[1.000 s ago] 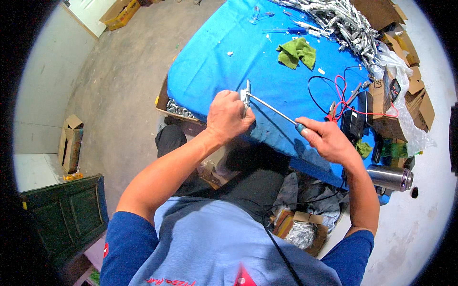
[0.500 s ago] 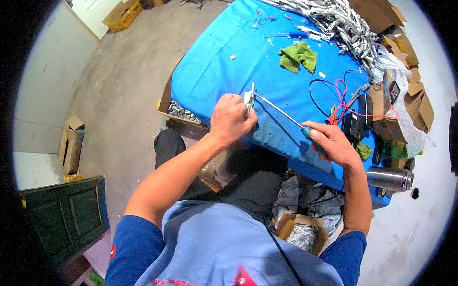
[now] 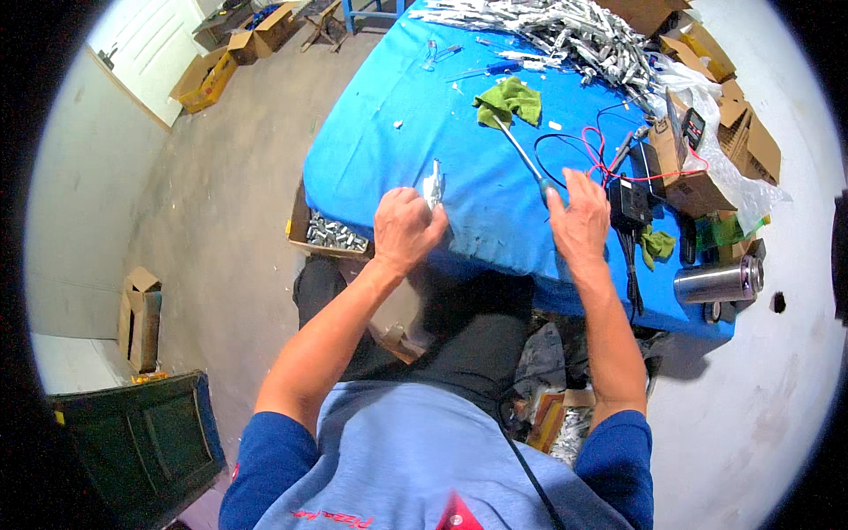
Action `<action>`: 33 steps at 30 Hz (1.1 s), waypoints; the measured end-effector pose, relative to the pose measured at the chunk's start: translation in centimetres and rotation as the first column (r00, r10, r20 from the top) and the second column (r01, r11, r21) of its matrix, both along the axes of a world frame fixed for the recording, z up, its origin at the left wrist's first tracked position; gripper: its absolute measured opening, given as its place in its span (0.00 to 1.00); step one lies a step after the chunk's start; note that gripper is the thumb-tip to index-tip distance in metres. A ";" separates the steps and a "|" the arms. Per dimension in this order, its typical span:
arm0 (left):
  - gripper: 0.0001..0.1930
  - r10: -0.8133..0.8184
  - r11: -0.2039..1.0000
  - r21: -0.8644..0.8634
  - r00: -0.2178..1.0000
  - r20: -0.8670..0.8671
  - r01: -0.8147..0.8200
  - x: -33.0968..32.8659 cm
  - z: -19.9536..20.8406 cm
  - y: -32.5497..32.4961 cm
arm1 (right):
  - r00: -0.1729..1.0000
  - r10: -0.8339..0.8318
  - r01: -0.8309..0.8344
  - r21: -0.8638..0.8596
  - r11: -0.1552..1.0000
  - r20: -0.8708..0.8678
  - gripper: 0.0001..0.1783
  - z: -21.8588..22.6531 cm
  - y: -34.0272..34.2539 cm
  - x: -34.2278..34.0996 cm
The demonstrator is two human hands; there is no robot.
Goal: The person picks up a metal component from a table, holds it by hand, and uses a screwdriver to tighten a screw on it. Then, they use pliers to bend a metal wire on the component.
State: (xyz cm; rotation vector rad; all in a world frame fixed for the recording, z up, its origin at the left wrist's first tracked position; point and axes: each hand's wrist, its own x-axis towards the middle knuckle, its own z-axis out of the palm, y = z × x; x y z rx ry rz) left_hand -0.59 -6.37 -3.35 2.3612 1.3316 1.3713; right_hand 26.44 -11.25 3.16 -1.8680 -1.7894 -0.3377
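Note:
My left hand [image 3: 406, 225] is closed at the table's near edge around a small silver-white metal part [image 3: 433, 187], whose narrow end sticks up past the fingers. To its right, my right hand [image 3: 580, 216] has the teal handle of a screwdriver [image 3: 525, 152] between thumb and fingers. The long shaft points up and left, away from the metal part, its tip by a crumpled green cloth [image 3: 510, 101]. My palm hides part of the handle.
A blue-covered table [image 3: 371, 150] bears a heap of silver parts [image 3: 574, 40] at the back. Right of my hand lie red and black wires [image 3: 594, 146], a black power box [image 3: 629, 203] and a steel flask [image 3: 717, 281]. A carton of metal pieces [image 3: 331, 234] stands at the left edge.
The screwdriver has come off the metal part and swung up and away toward the green cloth. My left hand still grips the part. The whole view has shifted somewhat.

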 end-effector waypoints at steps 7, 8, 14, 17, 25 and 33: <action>0.16 -0.001 0.999 -0.044 0.998 0.058 0.003 -0.1 0.4 -2.5 | 0.783 0.044 -0.254 -0.255 0.933 -0.620 0.21 -0.1 1.2 -11.2; 0.14 -0.013 0.997 -0.069 0.998 0.066 0.018 0.2 0.9 -3.1 | 0.773 0.025 -0.269 -0.292 0.918 -0.634 0.21 -0.7 1.5 -11.7; 0.15 -0.080 0.977 -0.184 0.985 0.152 0.108 0.5 3.0 -7.4 | 0.126 0.076 -0.491 0.005 0.871 -0.989 0.14 -3.3 0.5 -12.6; 0.18 -0.044 0.779 -0.575 0.937 0.346 0.249 -0.1 2.5 -9.5 | -0.176 0.041 -0.407 0.111 0.907 -0.984 0.14 -3.3 -2.2 -12.5; 0.22 0.067 0.438 -0.624 0.668 0.741 0.648 -2.5 -0.3 -13.4 | -0.168 -0.147 -0.468 -0.053 0.882 -0.975 0.19 -1.0 -10.4 -13.5; 0.24 0.093 0.333 -0.672 0.686 0.721 0.661 -2.2 -0.4 -18.1 | -0.021 -0.078 -0.450 -0.061 0.891 -0.997 0.20 -2.5 -14.4 -14.7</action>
